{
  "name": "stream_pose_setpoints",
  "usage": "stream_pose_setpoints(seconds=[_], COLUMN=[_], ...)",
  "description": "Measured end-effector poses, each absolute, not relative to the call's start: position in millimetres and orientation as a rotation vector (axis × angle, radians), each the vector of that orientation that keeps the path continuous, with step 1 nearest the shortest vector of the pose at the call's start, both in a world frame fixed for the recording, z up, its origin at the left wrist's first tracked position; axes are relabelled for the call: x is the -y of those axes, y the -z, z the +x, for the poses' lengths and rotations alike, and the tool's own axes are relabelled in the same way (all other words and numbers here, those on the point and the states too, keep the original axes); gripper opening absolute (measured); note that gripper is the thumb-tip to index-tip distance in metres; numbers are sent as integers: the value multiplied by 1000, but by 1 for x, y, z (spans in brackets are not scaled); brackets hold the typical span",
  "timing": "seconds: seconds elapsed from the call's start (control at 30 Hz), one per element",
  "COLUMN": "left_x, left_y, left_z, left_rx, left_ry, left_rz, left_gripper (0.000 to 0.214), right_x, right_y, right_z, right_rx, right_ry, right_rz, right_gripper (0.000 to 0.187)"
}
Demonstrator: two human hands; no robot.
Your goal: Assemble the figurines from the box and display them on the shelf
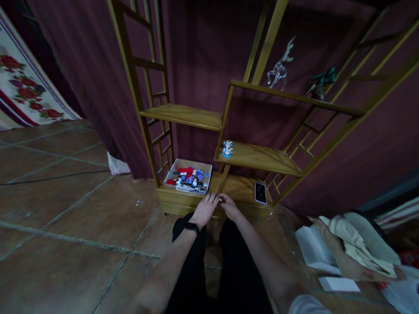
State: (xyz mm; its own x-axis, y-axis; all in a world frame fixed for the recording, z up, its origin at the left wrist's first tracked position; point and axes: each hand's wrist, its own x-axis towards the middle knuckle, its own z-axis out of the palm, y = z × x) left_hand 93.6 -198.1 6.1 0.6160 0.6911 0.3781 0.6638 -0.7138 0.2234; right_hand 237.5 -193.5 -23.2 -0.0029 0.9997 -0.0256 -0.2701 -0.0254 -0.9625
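My left hand (205, 209), with a dark band on its wrist, has its fingers closed and bent toward my right hand (231, 209). The fingers of my right hand are pinched round a small pale piece (220, 200), too small to name. Both hands meet just above the front edge of the low wooden shelf unit. What the left fingertips grip is hidden. Left of the hands, an open shallow box (209, 167) holds several small blue, red and white figurines (196, 174). A small figurine on a blue base (227, 149) stands on the middle shelf (258, 158).
A phone (260, 192) lies on the bottom board at the right. A clear glass animal figure (279, 72) and a dark green figure (322, 83) stand on the upper shelf (301, 98). White boxes (316, 248) and cloth (358, 248) lie on the floor at the right.
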Motion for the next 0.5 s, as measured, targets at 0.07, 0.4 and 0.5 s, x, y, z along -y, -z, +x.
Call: stream_pose_setpoints(seconds=[0.07, 0.4, 0.5], left_x=[195, 166, 165], left_y=[-3, 19, 21], left_z=[94, 107, 111], left_rx=[-1115, -1040, -1021], left_ry=[-740, -1156, -1102], left_rz=[2657, 1499, 1303], left_gripper=[45, 31, 32], right_x=[194, 195, 196], right_y=[29, 22, 20], right_z=[239, 251, 253], right_rx=[944, 864, 838], right_ry=[-1383, -1471, -1458], right_rz=[-1029, -988, -992], right_gripper=[31, 39, 38])
